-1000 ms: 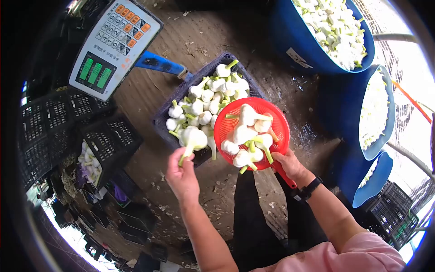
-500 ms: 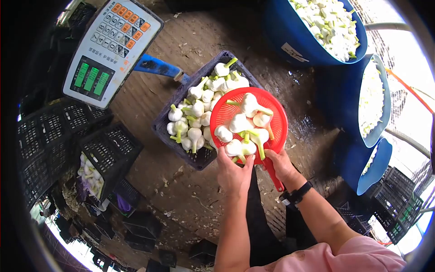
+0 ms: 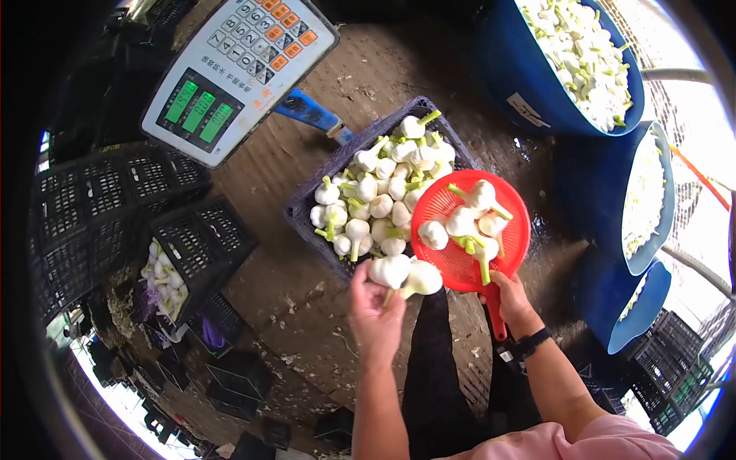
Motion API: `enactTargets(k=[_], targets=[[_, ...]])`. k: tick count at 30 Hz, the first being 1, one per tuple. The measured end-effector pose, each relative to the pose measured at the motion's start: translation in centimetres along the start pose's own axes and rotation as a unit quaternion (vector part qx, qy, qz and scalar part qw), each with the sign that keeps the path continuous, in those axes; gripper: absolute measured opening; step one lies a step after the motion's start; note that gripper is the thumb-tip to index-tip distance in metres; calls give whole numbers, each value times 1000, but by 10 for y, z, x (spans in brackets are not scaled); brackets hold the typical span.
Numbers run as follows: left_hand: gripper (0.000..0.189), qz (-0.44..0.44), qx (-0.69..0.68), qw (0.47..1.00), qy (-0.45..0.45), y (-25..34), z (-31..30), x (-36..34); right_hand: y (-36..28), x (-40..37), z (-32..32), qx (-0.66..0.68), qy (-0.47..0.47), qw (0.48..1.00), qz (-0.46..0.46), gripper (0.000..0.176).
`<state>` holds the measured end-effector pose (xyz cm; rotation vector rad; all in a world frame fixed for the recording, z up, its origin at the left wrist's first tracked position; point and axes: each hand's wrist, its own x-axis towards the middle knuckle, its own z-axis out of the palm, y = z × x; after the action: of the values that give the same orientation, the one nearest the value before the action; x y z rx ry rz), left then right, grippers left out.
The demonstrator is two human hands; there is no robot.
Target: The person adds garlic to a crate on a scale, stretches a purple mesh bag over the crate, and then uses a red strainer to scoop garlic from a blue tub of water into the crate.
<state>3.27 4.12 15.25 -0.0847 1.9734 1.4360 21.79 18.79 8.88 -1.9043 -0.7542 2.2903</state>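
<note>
My left hand (image 3: 377,313) is closed around two garlic bulbs (image 3: 391,270), lifted clear of the strainer at its left. In my right hand (image 3: 512,305) is the handle of a red plastic strainer (image 3: 429,207), held level with several garlic bulbs (image 3: 461,221) lying in it. Beyond and partly under the strainer stands a dark purple crate (image 3: 322,247) heaped with white garlic bulbs (image 3: 381,205) with short green stems. The strainer's rim hides the crate's right corner.
A scale display with keypad (image 3: 234,77) rises on a blue post (image 3: 307,111) behind the crate. Blue tubs of garlic (image 3: 506,77) line the right side. Black crates (image 3: 201,241) are stacked at the left, one holding garlic. Scraps litter the floor (image 3: 307,322).
My left hand has drawn away leftward from the strainer with two bulbs taken out of it. The strainer has shifted right in view, still in my right hand. The whole view has moved slightly.
</note>
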Motion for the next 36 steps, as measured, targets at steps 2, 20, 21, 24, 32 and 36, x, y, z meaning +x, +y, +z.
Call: enactTargets(k=[2,20,21,24,32,36], targets=[[62,19,25,999,4,13,-18,9,-2,-2,-12,0,2,1000,-6,24],[52,-19,-110,993,-41,53,-8,16,-13,-52,-45,15,29,999,1,19],[52,-34,-125,990,-50,50,-13,5,-17,-58,-44,25,16,1000,-4,19],[52,-41,-122,989,-79,49,-22,-27,-25,-77,-47,11,4,1000,-14,19],[56,-57,-156,982,-84,50,-26,-69,-46,-91,-34,-6,-32,999,-23,22],[55,-68,-153,983,-77,47,-23,-70,-46,-85,-17,18,-31,999,-34,22]])
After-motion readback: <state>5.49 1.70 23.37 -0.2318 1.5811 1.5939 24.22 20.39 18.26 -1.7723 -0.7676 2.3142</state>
